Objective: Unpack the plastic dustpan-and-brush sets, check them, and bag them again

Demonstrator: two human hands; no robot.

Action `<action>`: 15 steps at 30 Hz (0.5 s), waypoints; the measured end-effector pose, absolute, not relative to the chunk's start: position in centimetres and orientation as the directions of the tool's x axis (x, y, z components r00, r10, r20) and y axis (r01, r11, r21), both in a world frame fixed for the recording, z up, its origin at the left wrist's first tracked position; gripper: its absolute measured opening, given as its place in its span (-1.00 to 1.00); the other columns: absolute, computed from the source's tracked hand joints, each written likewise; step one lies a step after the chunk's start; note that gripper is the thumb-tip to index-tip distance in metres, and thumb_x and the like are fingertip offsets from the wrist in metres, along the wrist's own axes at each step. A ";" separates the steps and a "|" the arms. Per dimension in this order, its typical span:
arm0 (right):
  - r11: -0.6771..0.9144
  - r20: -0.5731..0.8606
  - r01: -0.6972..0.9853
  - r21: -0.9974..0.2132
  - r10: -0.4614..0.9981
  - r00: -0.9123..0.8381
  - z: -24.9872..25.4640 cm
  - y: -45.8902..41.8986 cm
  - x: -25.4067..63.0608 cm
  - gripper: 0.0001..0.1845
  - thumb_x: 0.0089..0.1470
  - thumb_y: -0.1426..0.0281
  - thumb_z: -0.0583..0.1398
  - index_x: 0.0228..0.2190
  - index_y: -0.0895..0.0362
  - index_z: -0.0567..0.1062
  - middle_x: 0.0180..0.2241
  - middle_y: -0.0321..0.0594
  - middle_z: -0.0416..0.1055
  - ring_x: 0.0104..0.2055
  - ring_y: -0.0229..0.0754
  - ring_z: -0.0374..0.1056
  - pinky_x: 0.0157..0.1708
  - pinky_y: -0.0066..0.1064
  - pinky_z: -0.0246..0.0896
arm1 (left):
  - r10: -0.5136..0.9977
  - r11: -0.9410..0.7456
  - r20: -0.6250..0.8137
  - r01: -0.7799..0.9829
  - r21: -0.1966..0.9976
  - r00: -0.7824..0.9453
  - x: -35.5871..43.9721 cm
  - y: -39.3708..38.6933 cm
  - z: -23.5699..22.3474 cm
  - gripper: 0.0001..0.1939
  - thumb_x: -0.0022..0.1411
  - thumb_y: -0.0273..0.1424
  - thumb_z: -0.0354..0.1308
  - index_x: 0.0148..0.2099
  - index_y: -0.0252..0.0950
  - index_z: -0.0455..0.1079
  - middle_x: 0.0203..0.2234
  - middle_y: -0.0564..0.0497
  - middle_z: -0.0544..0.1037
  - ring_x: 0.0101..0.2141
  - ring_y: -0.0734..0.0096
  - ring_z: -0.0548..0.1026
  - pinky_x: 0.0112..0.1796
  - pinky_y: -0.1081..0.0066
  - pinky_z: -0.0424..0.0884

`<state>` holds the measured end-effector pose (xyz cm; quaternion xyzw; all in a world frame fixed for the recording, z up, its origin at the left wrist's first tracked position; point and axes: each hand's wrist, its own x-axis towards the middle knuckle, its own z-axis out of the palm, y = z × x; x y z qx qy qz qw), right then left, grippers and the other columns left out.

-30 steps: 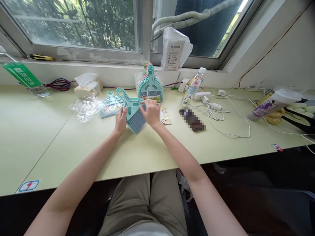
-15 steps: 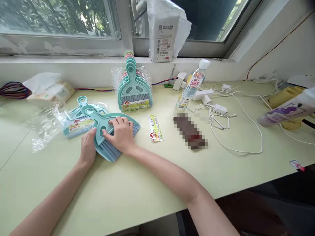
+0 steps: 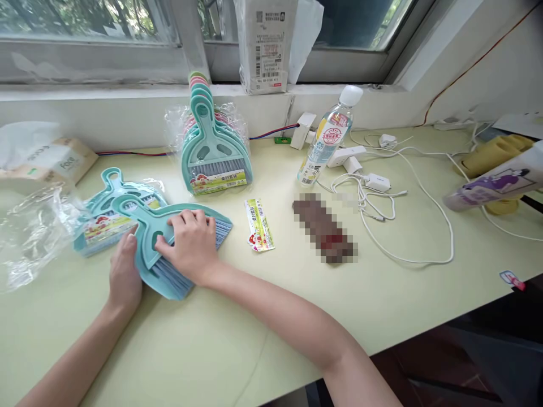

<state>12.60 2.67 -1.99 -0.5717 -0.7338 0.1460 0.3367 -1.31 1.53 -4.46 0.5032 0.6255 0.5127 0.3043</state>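
Note:
A mint-green dustpan (image 3: 172, 291) lies on the table with a matching hand brush (image 3: 146, 229) nested in it, grey-blue bristles showing. My left hand (image 3: 126, 271) grips the dustpan's left edge, with the thumb up along its side. Across the brush's head lies my right hand (image 3: 190, 243), fingers curled over the far edge and thumb on the near side; the palm hides part of the bristles. Just behind, a second dustpan-and-brush set (image 3: 112, 223) carries a printed label. A loose label card (image 3: 259, 225) lies to the right of my right hand.
Several nested dustpan sets (image 3: 216, 150) stand by the wall, partly in clear plastic. Crumpled plastic wrap (image 3: 31, 237) and a tissue pack (image 3: 55, 161) are at left. A bottle (image 3: 326, 138), white cables (image 3: 449, 232) and a pixelated item (image 3: 324, 229) are at right.
The camera view has shifted, so most things on the left and middle of the table appear further left. Both hands keep about the same hold on the dustpan and brush.

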 end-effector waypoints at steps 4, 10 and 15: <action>0.322 0.356 0.746 -0.583 0.926 -0.122 -2.1 2.5 12.7 -0.72 0.17 0.19 0.17 -0.16 0.09 0.45 -0.07 -0.11 0.44 0.03 0.02 0.22 -0.01 -0.10 0.18 | 0.932 -0.071 0.132 0.189 0.980 -0.338 -0.8 1.5 -4.0 -0.62 0.21 -0.05 0.09 0.01 -0.03 0.49 0.05 0.14 0.51 0.17 0.15 0.35 0.22 0.23 0.21; 0.331 0.401 0.764 -0.555 0.910 -0.103 -2.4 1.9 12.7 -0.72 0.19 0.20 0.16 -0.14 0.10 0.43 -0.06 -0.15 0.42 0.06 -0.03 0.19 0.01 -0.17 0.11 | 0.937 -0.105 0.155 0.172 0.980 -0.314 -0.3 1.2 -3.7 -0.56 0.22 -0.06 0.08 -0.01 -0.23 0.47 0.00 0.00 0.52 0.07 0.18 0.42 0.14 0.29 0.28; 0.316 0.376 0.782 -0.536 0.920 -0.114 -2.2 2.0 12.8 -0.70 0.20 0.17 0.15 -0.14 0.10 0.42 -0.06 -0.15 0.41 0.06 -0.04 0.19 0.01 -0.19 0.10 | 0.946 -0.108 0.140 0.123 0.986 -0.291 -0.2 1.3 -3.8 -0.54 0.23 -0.07 0.10 0.03 -0.26 0.45 -0.02 -0.02 0.52 0.04 0.21 0.42 0.10 0.33 0.30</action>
